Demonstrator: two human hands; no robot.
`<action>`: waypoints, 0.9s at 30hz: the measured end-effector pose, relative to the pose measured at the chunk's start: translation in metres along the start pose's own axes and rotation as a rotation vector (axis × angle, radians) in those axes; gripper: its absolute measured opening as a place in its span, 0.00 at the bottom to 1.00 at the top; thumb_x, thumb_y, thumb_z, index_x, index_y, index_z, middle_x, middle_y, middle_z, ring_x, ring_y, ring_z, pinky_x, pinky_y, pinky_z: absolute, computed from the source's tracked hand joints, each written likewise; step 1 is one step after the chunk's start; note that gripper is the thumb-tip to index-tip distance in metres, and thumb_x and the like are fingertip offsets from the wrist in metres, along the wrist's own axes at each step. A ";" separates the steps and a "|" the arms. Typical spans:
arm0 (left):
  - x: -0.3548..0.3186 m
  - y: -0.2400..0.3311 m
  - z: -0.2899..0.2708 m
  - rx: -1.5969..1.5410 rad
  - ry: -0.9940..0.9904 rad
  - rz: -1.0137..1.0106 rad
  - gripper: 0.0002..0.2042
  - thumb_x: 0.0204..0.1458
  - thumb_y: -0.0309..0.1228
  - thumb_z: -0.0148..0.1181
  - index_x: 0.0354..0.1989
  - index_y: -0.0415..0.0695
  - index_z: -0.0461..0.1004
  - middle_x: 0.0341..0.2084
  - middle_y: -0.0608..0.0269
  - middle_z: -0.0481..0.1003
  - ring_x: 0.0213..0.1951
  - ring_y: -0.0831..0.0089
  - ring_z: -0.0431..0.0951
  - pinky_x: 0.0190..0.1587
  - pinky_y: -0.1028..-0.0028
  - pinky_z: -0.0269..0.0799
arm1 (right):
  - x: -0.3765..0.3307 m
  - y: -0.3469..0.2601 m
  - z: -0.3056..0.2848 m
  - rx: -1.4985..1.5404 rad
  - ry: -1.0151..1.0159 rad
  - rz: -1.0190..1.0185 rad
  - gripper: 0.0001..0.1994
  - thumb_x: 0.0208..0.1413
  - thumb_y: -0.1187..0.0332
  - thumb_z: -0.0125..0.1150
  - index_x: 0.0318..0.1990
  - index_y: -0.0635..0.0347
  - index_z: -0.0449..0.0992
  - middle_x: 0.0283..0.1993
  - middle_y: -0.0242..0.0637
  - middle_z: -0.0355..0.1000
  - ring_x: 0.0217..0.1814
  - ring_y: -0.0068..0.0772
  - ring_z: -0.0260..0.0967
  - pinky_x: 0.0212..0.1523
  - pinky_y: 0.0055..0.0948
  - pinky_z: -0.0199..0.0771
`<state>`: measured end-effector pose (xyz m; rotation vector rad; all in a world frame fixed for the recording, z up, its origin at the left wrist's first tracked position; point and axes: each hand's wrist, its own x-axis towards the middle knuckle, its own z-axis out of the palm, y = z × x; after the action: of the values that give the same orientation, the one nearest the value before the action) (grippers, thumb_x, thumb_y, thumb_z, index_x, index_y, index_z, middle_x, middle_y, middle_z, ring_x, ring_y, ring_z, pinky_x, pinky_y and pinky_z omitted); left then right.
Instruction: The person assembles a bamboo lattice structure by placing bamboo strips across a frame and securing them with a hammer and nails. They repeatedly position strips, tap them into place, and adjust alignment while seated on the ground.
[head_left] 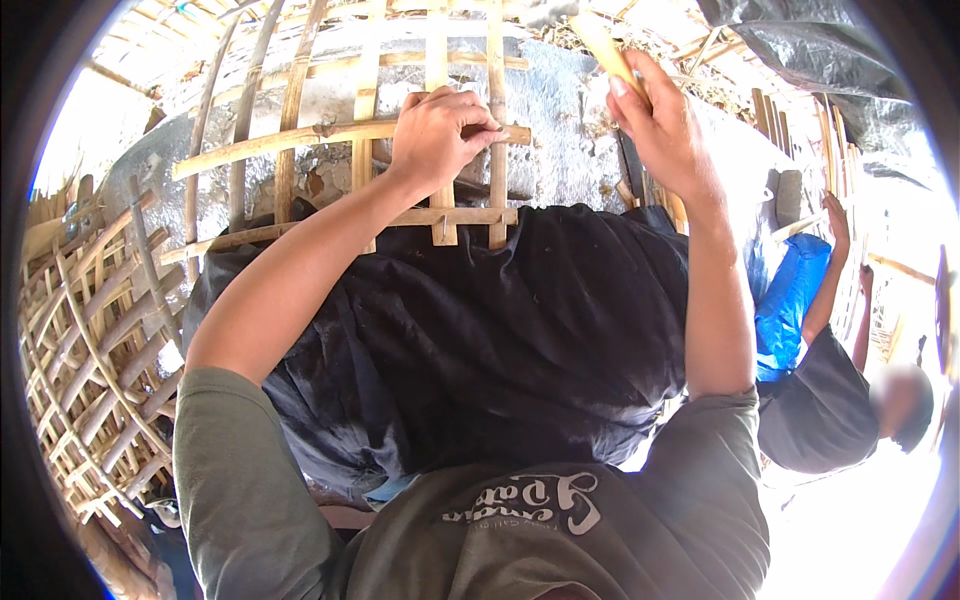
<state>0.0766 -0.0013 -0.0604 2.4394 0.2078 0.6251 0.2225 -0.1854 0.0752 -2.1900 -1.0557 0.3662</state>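
Observation:
A lattice of split bamboo slats (362,150) lies in front of me, with upright strips crossing level ones. My left hand (436,138) rests on a level slat near its right end. Its thumb and fingertips pinch together at a crossing; whatever is between them is too small to make out. Raised to the right of the lattice, my right hand (662,125) grips the wooden handle of a hammer (602,48). The hammer's grey head is blurred at the top edge. On the lowest slat, a thin nail (445,224) seems to stick up at a crossing.
Beneath the lattice is a worn grey surface (570,130). Dark cloth (500,330) covers my lap. More woven bamboo lattices (95,360) stand at the left. On the right, another person (820,410) sits beside a blue plastic bundle (793,290), one arm raised.

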 end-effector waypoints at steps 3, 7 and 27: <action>-0.002 -0.001 0.000 -0.012 0.006 0.000 0.06 0.46 0.39 0.67 0.24 0.53 0.80 0.27 0.80 0.77 0.39 0.74 0.75 0.47 0.66 0.61 | -0.014 -0.011 -0.004 -0.188 -0.111 0.028 0.11 0.66 0.64 0.51 0.49 0.60 0.69 0.28 0.47 0.73 0.26 0.41 0.73 0.29 0.37 0.68; -0.001 -0.004 0.004 -0.036 -0.001 0.008 0.06 0.47 0.39 0.67 0.24 0.53 0.80 0.28 0.79 0.78 0.40 0.74 0.75 0.48 0.66 0.61 | -0.027 -0.006 -0.003 -0.256 -0.157 0.008 0.11 0.65 0.64 0.53 0.48 0.61 0.70 0.28 0.49 0.73 0.29 0.51 0.73 0.31 0.40 0.69; -0.001 -0.002 0.003 -0.032 0.042 0.027 0.07 0.45 0.40 0.69 0.23 0.53 0.81 0.26 0.80 0.77 0.37 0.75 0.76 0.46 0.68 0.63 | -0.039 0.015 0.011 -0.259 -0.165 -0.154 0.13 0.62 0.66 0.57 0.52 0.57 0.72 0.32 0.49 0.75 0.34 0.55 0.74 0.34 0.44 0.71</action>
<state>0.0772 -0.0018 -0.0642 2.4033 0.1806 0.6864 0.2007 -0.2173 0.0559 -2.3141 -1.4225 0.3618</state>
